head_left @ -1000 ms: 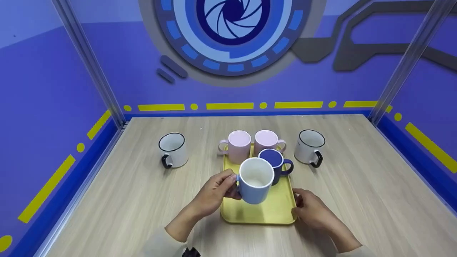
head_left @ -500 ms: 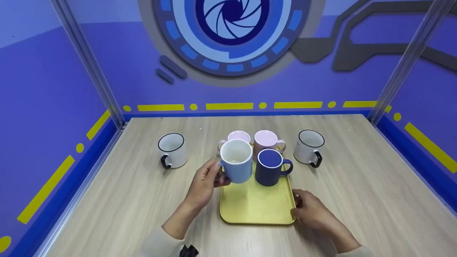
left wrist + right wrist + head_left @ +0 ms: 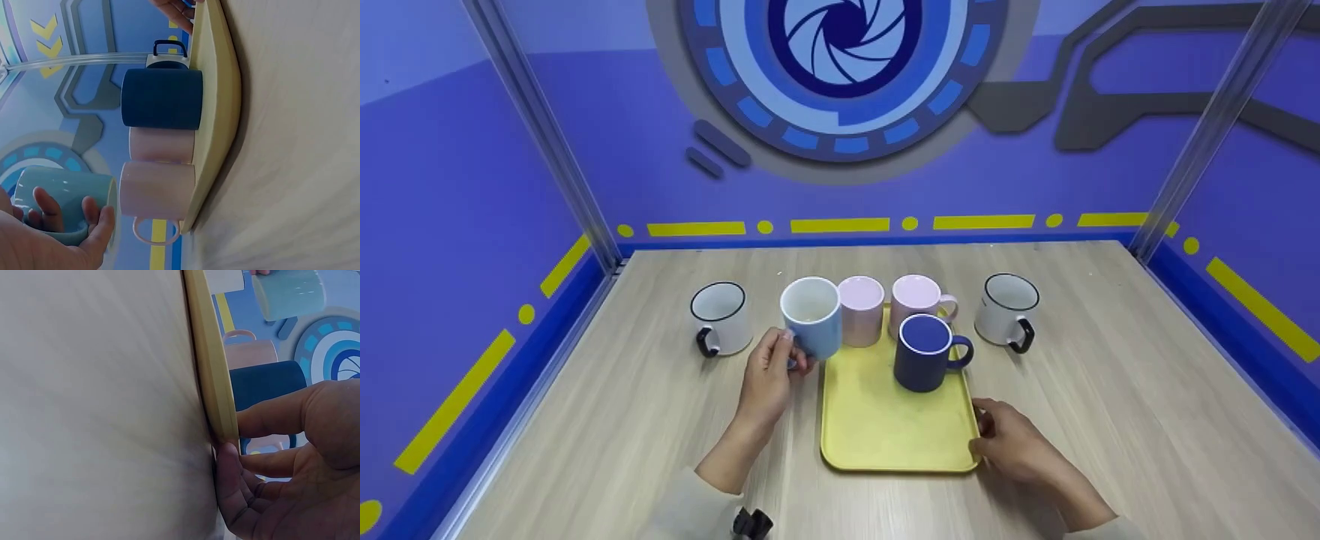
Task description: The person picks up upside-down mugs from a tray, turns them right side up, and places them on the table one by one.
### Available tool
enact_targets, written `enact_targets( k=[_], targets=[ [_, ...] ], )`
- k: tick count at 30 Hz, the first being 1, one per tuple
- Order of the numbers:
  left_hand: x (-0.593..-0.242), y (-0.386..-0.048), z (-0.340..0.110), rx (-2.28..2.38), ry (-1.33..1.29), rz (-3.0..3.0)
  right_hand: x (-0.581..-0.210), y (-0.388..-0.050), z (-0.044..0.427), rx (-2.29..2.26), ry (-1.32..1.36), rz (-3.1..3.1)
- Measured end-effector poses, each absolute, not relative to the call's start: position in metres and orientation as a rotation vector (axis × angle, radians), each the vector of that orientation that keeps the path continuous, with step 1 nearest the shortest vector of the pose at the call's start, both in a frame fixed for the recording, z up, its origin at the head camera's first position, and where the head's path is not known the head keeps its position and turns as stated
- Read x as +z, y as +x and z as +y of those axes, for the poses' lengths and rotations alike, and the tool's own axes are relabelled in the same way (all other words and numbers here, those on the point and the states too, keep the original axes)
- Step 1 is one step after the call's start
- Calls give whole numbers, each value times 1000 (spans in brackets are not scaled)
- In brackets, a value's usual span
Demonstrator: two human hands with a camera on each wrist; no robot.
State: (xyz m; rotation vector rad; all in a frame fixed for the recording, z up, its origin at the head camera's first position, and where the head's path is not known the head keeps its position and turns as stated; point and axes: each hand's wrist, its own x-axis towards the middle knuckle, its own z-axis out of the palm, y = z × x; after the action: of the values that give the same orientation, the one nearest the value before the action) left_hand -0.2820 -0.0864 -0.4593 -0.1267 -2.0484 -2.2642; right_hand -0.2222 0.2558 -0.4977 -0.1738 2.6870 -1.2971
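My left hand (image 3: 769,379) grips the handle of a light blue mug (image 3: 814,324), held upright in the air over the tray's left edge. In the left wrist view, fingers curl through that mug's handle. On the yellow tray (image 3: 896,439) stand a dark blue mug (image 3: 921,364) and two pink mugs, the left one (image 3: 862,319) partly behind the light blue mug, the right one (image 3: 913,300) at the back. At the tray's right front edge, my right hand (image 3: 1012,442) pinches the rim between thumb and fingers, as the right wrist view (image 3: 228,433) confirms.
A white mug (image 3: 722,322) with black rim and handle stands on the wooden table left of the tray. A similar white mug (image 3: 1006,311) stands to its right. Blue-purple panels (image 3: 840,195) border the table at the back and sides.
My left hand has carried the light blue mug from over the tray's middle to the left and back, uncovering the dark blue mug. My right hand stays at the tray's edge.
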Motion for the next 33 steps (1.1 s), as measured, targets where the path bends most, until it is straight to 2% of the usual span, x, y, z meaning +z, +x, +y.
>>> enact_targets(
  k=[6, 13, 33],
  targets=[
    [-469, -289, -91, -2274, 29, -2058, -499, -223, 254, -1292, -125, 2695],
    [-481, -298, -94, -2343, 173, -1976, -500, -221, 256, -1347, -201, 2664],
    [-498, -316, -94, -2440, 306, -1884, -499, -222, 256, -1314, -166, 2680]
  ],
)
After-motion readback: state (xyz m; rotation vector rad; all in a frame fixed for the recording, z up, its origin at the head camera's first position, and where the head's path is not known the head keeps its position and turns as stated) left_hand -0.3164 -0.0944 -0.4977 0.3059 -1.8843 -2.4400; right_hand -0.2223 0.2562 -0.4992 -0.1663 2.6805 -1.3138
